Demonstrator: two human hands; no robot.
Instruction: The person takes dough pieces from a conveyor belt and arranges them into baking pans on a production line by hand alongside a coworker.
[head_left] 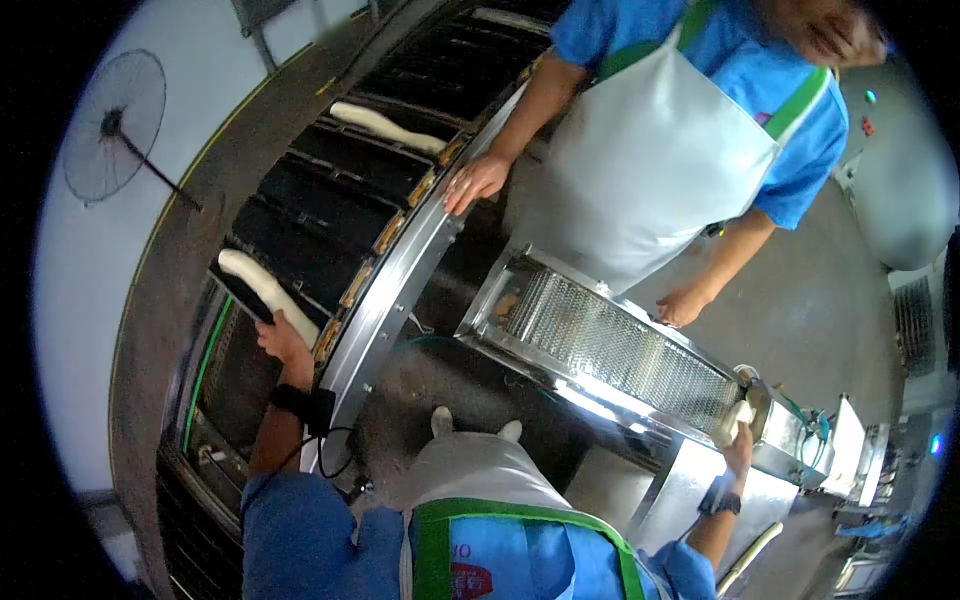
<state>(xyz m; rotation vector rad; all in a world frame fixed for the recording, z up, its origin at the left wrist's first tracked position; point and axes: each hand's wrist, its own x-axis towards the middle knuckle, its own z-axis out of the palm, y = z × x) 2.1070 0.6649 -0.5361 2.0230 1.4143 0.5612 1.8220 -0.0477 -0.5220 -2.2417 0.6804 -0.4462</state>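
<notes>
My left hand is at the lower end of a long pale dough strip, its fingers closed round that end. The strip lies along a black tray on the curved conveyor at the left. Far to the right, my right hand is closed on a pale dough piece at the right end of the metal mesh belt. Another dough strip rests in a black tray farther up the conveyor.
A co-worker in a white apron stands across the mesh belt, one hand on the conveyor's metal rail. A dough strip lies at lower right. Beyond the conveyor stands a fan. Machinery adjoins the belt's right end.
</notes>
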